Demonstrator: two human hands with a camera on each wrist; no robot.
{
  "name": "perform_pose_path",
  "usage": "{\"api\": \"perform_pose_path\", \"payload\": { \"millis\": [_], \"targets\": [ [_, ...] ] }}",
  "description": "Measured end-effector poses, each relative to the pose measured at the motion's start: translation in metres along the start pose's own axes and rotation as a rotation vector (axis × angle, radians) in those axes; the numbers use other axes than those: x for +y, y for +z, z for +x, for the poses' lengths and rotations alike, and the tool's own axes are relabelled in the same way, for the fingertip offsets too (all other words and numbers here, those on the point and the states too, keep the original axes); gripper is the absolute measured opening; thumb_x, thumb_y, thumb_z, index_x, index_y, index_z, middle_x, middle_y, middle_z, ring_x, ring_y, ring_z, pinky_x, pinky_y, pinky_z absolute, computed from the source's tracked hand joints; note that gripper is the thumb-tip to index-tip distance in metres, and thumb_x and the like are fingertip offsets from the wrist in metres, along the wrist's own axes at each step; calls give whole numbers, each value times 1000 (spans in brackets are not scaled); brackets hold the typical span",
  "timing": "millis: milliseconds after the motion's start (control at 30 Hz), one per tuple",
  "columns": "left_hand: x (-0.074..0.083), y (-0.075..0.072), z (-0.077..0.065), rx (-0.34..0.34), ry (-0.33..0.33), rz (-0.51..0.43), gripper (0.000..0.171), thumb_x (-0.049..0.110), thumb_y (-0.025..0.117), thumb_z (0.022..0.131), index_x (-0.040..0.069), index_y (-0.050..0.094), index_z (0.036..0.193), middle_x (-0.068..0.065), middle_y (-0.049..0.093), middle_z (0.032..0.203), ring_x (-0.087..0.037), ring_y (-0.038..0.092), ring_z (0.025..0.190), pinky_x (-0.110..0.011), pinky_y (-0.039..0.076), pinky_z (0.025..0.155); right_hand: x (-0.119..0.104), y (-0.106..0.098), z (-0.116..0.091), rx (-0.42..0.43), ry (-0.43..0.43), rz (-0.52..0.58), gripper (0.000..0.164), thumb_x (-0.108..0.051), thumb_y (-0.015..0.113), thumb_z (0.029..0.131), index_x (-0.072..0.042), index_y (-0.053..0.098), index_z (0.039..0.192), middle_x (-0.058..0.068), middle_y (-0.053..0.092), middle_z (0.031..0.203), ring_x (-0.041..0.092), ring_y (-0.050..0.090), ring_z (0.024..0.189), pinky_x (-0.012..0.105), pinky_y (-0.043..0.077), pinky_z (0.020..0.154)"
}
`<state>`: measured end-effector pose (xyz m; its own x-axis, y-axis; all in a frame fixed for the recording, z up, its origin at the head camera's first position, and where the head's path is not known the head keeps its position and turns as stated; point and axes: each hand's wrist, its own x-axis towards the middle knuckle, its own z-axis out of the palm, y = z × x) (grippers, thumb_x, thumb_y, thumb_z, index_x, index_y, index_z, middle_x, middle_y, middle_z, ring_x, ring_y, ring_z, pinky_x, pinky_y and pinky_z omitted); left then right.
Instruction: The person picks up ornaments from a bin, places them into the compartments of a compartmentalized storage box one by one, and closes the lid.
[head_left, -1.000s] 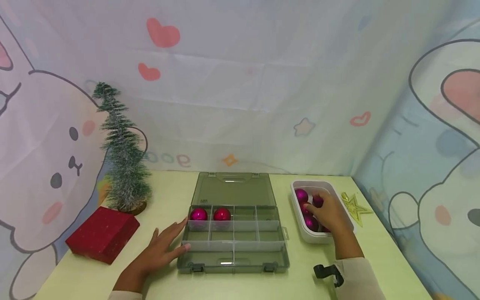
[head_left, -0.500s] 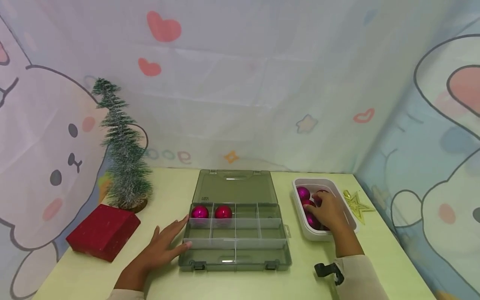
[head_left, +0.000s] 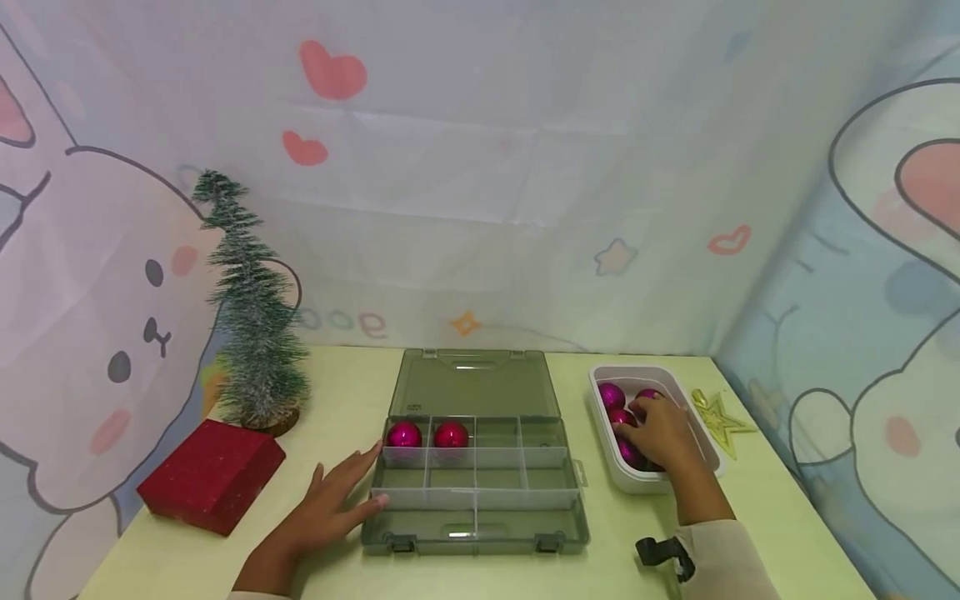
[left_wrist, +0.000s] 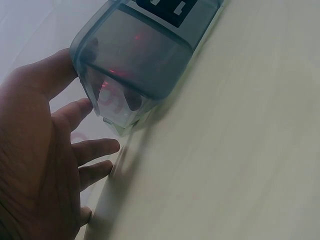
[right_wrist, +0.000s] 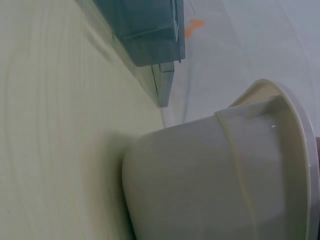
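Note:
A green see-through compartment box [head_left: 498, 525] lies with its lid laid back on the table. Its back row holds a magenta Christmas ball [head_left: 404, 435] and a red Christmas ball [head_left: 451, 435] in the two left compartments. My left hand [head_left: 322, 508] rests against the box's left side, fingers spread; in the left wrist view its thumb and index finger meet the box [left_wrist: 135, 55]. My right hand [head_left: 667, 433] reaches into a white plastic tub [head_left: 637, 482], fingers and thumb bent over several magenta and red balls [head_left: 611, 396]. I cannot tell whether it grips one.
A gold star ornament [head_left: 722, 423] lies right of the tub. At the left stand a small green Christmas tree [head_left: 255, 333] and a red box [head_left: 212, 475]. A printed cloth [head_left: 480, 183] hangs behind the pale table [head_left: 330, 387]. The tub's wall [right_wrist: 200, 180] fills much of the right wrist view.
My right hand stays in the tub, its fingers shifting slightly over the balls. My left hand keeps its place at the box. The head view drifts a little.

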<state>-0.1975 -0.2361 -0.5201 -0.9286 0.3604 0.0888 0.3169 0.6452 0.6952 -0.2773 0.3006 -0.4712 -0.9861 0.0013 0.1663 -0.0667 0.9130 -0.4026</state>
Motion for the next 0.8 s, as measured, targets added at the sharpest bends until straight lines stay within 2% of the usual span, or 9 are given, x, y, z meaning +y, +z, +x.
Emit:
{"api": "perform_pose_path", "payload": {
  "millis": [333, 433, 667, 800],
  "targets": [
    [2, -1, 2, -21, -21, -8, 82, 43, 68, 107, 19, 30, 175, -21, 38, 176, -59, 27, 162, -91, -8, 118, 0, 1, 1, 49, -26, 20, 35, -23, 86, 89, 3, 78, 111, 20, 76, 99, 48, 68, 108, 89, 27, 117],
    [2, -1, 2, -14, -11, -7, 81, 42, 68, 107, 19, 31, 175, -21, 38, 176, -60, 27, 162, -91, -8, 118, -2, -3, 0, 33, -28, 29, 39, -22, 84, 92, 6, 76, 118, 24, 77, 106, 49, 68, 112, 88, 25, 119],
    [2, -1, 1, -7, -7, -8, 81, 41, 69, 106, 17, 32, 174, -22, 39, 175, -61, 28, 161, -91, -7, 118, 0, -13, -4, -28, 17, 110, 49, -29, 82, 98, 2, 71, 133, 26, 73, 130, 43, 68, 119, 67, 52, 110],
    [2, 1, 0, -4, -6, -8, 81, 41, 69, 106, 16, 32, 174, -22, 39, 175, -60, 29, 161, -91, -7, 118, 3, -17, -6, -18, -7, 177, 47, -26, 78, 101, 3, 69, 137, 30, 70, 139, 52, 65, 131, 71, 50, 113]
  ]
}}
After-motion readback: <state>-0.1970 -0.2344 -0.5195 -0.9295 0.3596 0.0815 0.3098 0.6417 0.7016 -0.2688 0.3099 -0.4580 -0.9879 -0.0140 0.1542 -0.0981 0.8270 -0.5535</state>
